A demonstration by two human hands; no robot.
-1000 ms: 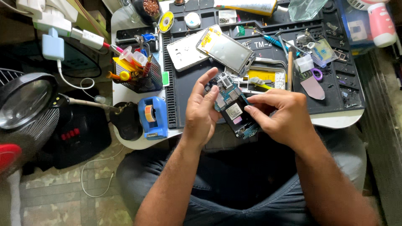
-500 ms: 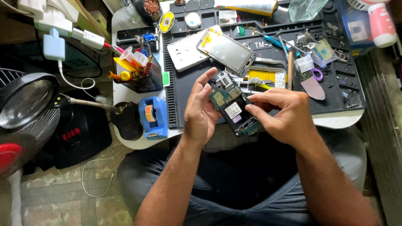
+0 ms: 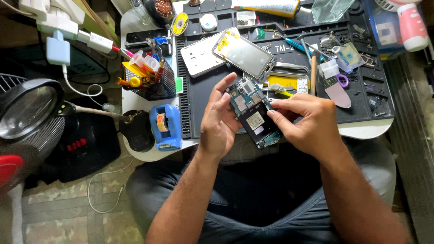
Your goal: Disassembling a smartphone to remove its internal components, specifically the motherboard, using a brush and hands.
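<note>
Up top on the black mat [image 3: 203, 113] lies a yellow packet [image 3: 266, 7]; a blue tape holder [image 3: 165, 126] sits at the table edge. Both hands grip an opened phone [image 3: 253, 113] above the lap, left hand [image 3: 219, 124] fingers curled round it, right hand [image 3: 307, 124] pinching its side. Its green insides show.

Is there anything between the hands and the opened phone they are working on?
Nothing visible. The left hand grips the opened phone along its left edge, and the right hand has its fingertips directly on the phone's right side. The phone is held above the black work mat, apart from the loose screen.
</note>
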